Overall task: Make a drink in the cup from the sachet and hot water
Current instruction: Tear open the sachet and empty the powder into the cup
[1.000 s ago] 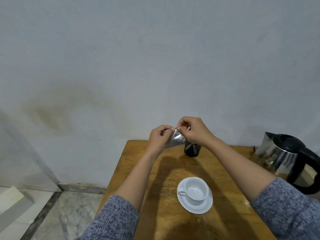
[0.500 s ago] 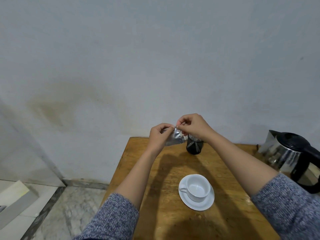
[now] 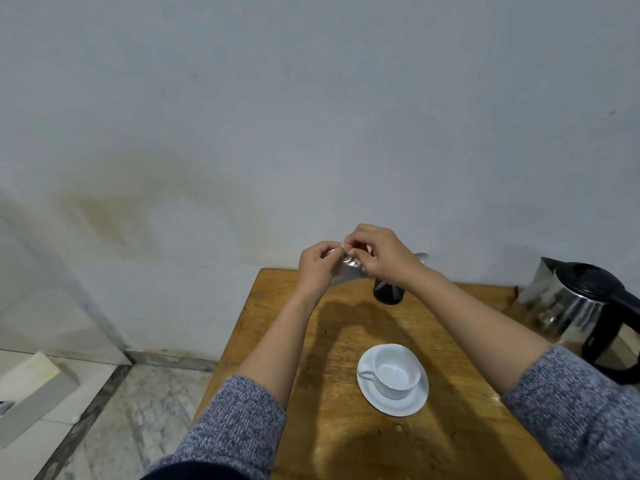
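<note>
I hold the sachet (image 3: 346, 271) up over the counter's (image 3: 346, 445) far edge, my left hand (image 3: 317, 268) and right hand (image 3: 379, 252) both pinching its top edge close together, to tear it; the empty cup (image 3: 396, 374) waits on its saucer (image 3: 393, 403) nearer me

The shiny silver sachet (image 3: 346, 271) is held up in the air, pinched at its top edge (its writing is too blurry to read). The white cup (image 3: 396, 375) sits upright and empty on its saucer.
</note>
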Action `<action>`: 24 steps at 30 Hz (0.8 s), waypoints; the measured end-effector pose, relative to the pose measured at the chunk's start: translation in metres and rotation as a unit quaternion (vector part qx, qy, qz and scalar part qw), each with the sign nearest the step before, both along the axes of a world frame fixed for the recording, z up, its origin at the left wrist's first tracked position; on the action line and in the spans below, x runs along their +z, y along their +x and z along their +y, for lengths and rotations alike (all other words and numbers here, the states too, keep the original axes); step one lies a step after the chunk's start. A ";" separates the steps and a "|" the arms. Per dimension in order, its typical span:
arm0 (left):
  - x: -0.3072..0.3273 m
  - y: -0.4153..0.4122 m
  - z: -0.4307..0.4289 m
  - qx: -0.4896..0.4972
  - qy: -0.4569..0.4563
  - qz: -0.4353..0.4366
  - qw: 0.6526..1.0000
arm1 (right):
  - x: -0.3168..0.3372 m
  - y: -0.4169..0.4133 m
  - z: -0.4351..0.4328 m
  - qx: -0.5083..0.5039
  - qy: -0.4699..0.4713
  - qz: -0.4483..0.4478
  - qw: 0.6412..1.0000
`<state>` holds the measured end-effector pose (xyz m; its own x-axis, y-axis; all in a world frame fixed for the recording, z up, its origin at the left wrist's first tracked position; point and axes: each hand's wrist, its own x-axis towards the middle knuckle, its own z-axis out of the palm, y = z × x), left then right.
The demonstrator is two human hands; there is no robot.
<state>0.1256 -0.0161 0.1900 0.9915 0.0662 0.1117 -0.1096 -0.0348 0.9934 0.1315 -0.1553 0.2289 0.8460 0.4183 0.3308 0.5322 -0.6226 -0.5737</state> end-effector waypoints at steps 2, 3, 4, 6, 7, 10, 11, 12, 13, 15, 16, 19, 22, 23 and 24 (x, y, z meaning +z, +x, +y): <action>-0.004 0.002 0.005 0.032 -0.019 0.010 0.999 | -0.001 -0.002 0.006 0.033 -0.033 -0.018 0.999; -0.007 0.003 0.008 0.054 -0.029 0.018 0.998 | -0.002 -0.003 0.008 0.050 -0.052 -0.022 0.997; -0.009 0.005 0.013 0.077 -0.042 0.027 0.996 | -0.003 -0.005 0.011 0.068 -0.072 -0.022 0.995; -0.012 0.007 0.023 0.114 -0.078 0.036 0.990 | -0.004 -0.009 0.017 0.101 -0.099 -0.020 0.990; -0.012 0.008 0.027 0.123 -0.103 0.036 0.986 | -0.006 -0.010 0.020 0.114 -0.101 -0.018 0.988; -0.012 0.006 0.037 0.128 -0.163 0.028 0.978 | -0.011 -0.013 0.030 0.133 -0.079 -0.008 0.988; -0.013 0.005 0.040 0.134 -0.166 0.030 0.977 | -0.013 -0.012 0.033 0.137 -0.070 -0.004 0.988; -0.015 0.003 0.044 0.143 -0.167 0.033 0.975 | -0.015 -0.011 0.036 0.141 -0.065 0.002 0.988; -0.018 0.001 0.048 0.156 -0.167 0.039 0.973 | -0.018 -0.010 0.039 0.144 -0.062 0.007 0.988; -0.025 0.000 0.059 0.193 -0.165 0.057 0.965 | -0.021 -0.009 0.047 0.161 -0.058 0.012 0.985; -0.030 -0.001 0.067 0.215 -0.159 0.063 0.962 | -0.023 -0.010 0.051 0.172 -0.056 0.012 0.984; -0.043 -0.003 0.096 0.270 -0.150 0.057 0.950 | -0.028 -0.014 0.065 0.198 -0.059 0.021 0.978; -0.047 -0.010 0.122 0.296 -0.157 0.057 0.941 | -0.033 -0.018 0.079 0.193 -0.047 0.051 0.979; -0.047 -0.013 0.128 0.296 -0.156 0.052 0.941 | -0.037 -0.018 0.084 0.179 -0.039 0.070 0.981; -0.047 -0.017 0.131 0.294 -0.148 0.046 0.943 | -0.041 -0.017 0.090 0.156 -0.035 0.095 0.982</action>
<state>0.1087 0.1151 0.1433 0.7777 0.6230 -0.0839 -0.0701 0.2185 0.9733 0.1140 -0.0656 0.1877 0.7162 0.6836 0.1404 0.5910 -0.4872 -0.6429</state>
